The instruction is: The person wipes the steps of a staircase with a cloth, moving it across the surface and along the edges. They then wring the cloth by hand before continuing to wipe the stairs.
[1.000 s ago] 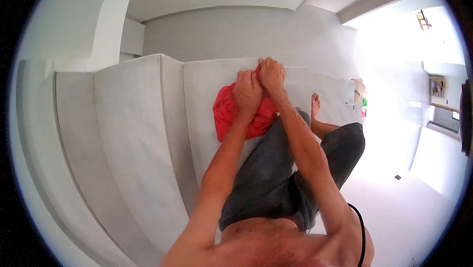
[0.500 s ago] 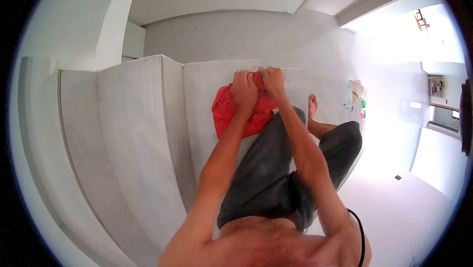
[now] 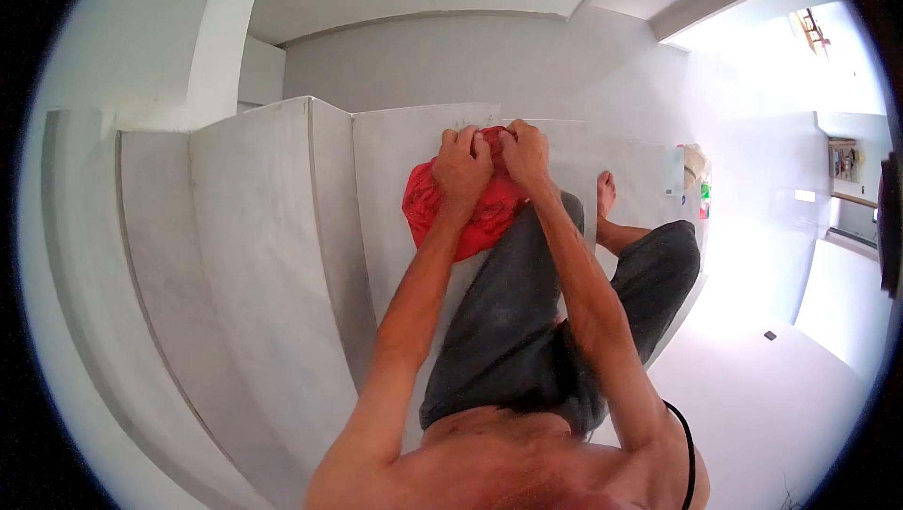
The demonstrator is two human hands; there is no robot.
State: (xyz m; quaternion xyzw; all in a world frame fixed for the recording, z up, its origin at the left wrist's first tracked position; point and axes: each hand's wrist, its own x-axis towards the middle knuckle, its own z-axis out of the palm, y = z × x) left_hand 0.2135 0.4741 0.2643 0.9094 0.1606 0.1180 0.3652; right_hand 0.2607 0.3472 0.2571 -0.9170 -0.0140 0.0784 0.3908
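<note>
A crumpled red cloth (image 3: pixel 435 204) with some darker markings lies bunched on a pale stair step, beside my bent leg in dark grey trousers (image 3: pixel 499 322). My left hand (image 3: pixel 462 169) presses over its upper part, fingers curled into the fabric. Close beside it, my right hand (image 3: pixel 527 154) is closed on the upper right edge, thumb toward the left hand. A small bunched piece of the red cloth shows between the two hands. Both hands rest near the step's far edge by the wall, and the fingertips are partly hidden.
Higher pale steps (image 3: pixel 249 199) rise to the left. On a lower step at the right, past my bare foot (image 3: pixel 607 192), stand a beige item (image 3: pixel 693 164) and a green-and-red packet (image 3: pixel 704 199). A small dark object (image 3: pixel 769 335) lies on the floor below.
Both hands stay on the red cloth with small finger shifts; my right hand is turned slightly more inward. The whole view has shifted a little.
</note>
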